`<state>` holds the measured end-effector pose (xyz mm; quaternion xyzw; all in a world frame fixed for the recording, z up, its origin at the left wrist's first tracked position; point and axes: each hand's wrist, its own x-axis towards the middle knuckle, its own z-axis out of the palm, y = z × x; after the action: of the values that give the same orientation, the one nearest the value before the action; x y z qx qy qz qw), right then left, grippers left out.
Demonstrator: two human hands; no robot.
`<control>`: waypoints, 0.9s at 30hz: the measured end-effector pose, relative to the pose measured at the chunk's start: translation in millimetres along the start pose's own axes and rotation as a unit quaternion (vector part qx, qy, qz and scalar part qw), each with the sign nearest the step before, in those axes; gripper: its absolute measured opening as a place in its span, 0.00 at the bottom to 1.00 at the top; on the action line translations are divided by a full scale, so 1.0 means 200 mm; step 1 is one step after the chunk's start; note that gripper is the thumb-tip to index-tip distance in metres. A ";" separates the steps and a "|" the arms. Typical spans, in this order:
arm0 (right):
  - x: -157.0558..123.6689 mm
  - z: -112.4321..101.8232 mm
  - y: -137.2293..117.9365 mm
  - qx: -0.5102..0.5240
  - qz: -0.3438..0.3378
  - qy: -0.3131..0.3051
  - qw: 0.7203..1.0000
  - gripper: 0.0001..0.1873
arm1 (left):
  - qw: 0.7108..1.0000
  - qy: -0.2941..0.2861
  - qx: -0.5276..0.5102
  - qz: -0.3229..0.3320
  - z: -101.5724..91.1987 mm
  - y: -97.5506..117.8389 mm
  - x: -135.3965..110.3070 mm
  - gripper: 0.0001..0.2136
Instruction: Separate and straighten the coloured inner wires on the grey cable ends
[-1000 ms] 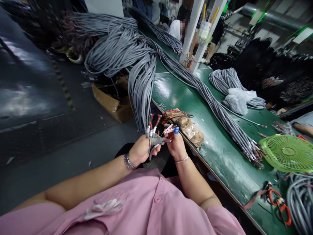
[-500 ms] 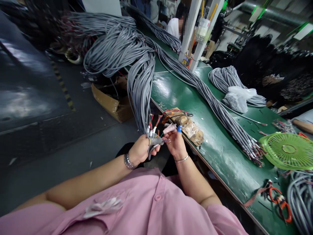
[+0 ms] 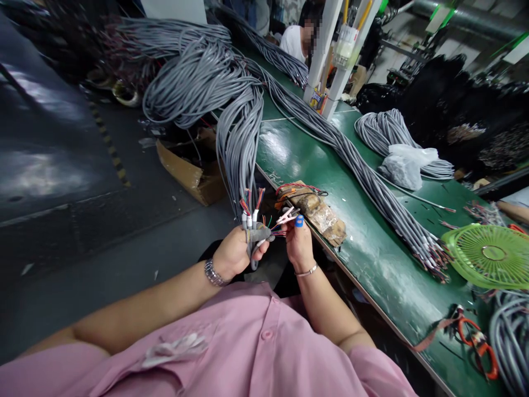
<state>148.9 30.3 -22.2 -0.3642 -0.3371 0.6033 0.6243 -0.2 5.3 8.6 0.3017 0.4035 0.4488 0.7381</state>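
My left hand (image 3: 235,249) is closed round several grey cables (image 3: 257,238), whose stripped ends fan out in thin coloured wires (image 3: 250,197). One cable end points right, towards my right hand (image 3: 300,243). That hand is closed at the fingertips, with a blue cover (image 3: 299,221) on the thumb. Between its fingers is a small pale pink tool (image 3: 287,215) with two arms, like a clip or small snips; its exact kind is unclear. Thin wires from the cable end reach the right fingers, but whether they are gripped is hidden.
Beside my hands, a taped wooden block (image 3: 320,214) lies at the edge of the green table (image 3: 372,259). A long grey cable bundle (image 3: 343,149) crosses it. A green basket (image 3: 490,255) and orange-handled scissors (image 3: 475,342) are at right. A cardboard box (image 3: 188,173) stands on the floor.
The pale pink tool has turned and now shows two arms instead of one flat strip. My right fingers have drawn closer together. My left hand has shifted slightly left with the cables.
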 end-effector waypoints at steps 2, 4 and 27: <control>0.01 0.00 0.01 0.037 0.047 -0.015 0.998 0.25 | 1.000 0.003 -0.007 -0.009 0.01 0.00 0.01 0.10; 0.03 0.00 0.01 0.085 0.099 -0.028 0.991 0.25 | 1.000 0.005 -0.014 -0.015 0.02 0.00 0.02 0.10; 0.01 0.00 -0.05 0.134 0.145 -0.054 0.979 0.23 | 0.999 0.021 0.020 0.030 0.01 -0.03 -0.04 0.10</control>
<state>154.5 31.6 -13.3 -0.2891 -0.2297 0.7457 0.5547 2.2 -5.0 7.4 0.3191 0.4190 0.4689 0.7091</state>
